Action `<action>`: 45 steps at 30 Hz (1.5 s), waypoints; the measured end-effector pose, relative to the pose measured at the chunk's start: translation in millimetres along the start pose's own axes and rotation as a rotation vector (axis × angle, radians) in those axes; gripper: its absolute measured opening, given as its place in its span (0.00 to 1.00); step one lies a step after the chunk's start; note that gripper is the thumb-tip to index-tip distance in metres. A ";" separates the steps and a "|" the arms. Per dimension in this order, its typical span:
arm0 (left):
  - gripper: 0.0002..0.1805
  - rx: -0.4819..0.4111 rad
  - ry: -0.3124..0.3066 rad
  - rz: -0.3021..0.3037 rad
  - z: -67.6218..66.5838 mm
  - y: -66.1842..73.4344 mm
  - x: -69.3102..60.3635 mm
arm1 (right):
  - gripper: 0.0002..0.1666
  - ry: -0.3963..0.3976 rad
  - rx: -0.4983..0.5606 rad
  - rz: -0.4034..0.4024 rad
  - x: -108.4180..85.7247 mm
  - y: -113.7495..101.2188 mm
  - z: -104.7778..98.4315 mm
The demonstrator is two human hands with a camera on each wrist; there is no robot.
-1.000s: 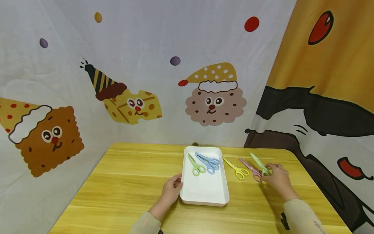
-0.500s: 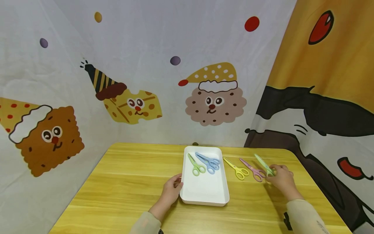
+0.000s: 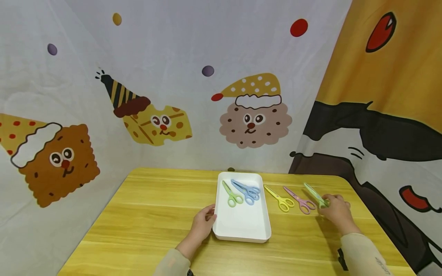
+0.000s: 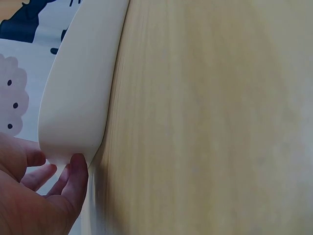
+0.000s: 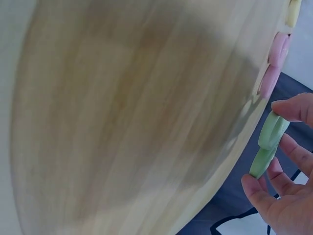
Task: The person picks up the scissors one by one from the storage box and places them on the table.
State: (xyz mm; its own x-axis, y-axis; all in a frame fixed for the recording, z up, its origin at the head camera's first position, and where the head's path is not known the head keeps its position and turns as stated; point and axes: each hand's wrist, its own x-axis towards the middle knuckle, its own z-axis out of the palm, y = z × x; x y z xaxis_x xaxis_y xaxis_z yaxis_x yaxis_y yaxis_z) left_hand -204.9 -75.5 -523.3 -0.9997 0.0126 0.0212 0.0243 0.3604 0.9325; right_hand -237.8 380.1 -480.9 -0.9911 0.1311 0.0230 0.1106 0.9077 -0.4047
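Observation:
My left hand (image 3: 202, 225) holds the left side of a white tray (image 3: 241, 230), thumb and fingers at its wall. The left wrist view shows these fingertips (image 4: 78, 161) against the tray's outer corner. Inside the tray lie green scissors (image 3: 232, 194) and blue scissors (image 3: 246, 191) that look like two overlapping pairs. At the right, my right hand (image 3: 336, 212) pinches light green scissors (image 3: 315, 194) by the handles, blades pointing away and to the left. Pink scissors (image 3: 299, 200) lie just left of them, and yellow scissors (image 3: 279, 198) lie between those and the tray.
The wooden table (image 3: 148, 214) reaches to a printed cloth backdrop (image 3: 193, 46) at the back and sides. A rounded table corner lies beyond the right hand. Part of the held scissors is covered by the fingers in the head view.
My right hand has shifted to the right with the light green scissors, away from the pink pair, whose handles now show more fully. The left hand and the tray have stayed put.

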 end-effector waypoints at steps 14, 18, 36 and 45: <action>0.21 0.002 -0.006 -0.002 -0.7 1.4 -1.4 | 0.32 -0.052 -0.043 0.012 8.0 13.0 2.5; 0.21 0.000 -0.007 -0.002 -0.9 1.3 -1.4 | 0.32 -0.046 -0.051 0.010 9.8 15.7 3.8; 0.21 -0.003 -0.003 0.011 -0.1 0.5 -0.8 | 0.32 -0.087 -0.070 0.013 13.4 15.8 6.0; 0.21 0.001 -0.003 -0.004 0.3 -1.5 1.2 | 0.30 -0.078 -0.075 -0.005 13.9 15.8 6.4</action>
State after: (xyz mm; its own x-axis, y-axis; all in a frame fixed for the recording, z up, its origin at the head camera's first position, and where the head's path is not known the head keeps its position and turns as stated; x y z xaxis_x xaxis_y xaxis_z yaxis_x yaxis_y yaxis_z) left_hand -206.1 -75.8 -524.7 -0.9998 0.0138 0.0167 0.0205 0.3616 0.9321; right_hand -250.4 393.7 -492.8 -0.9941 0.0971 -0.0478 0.1075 0.9361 -0.3350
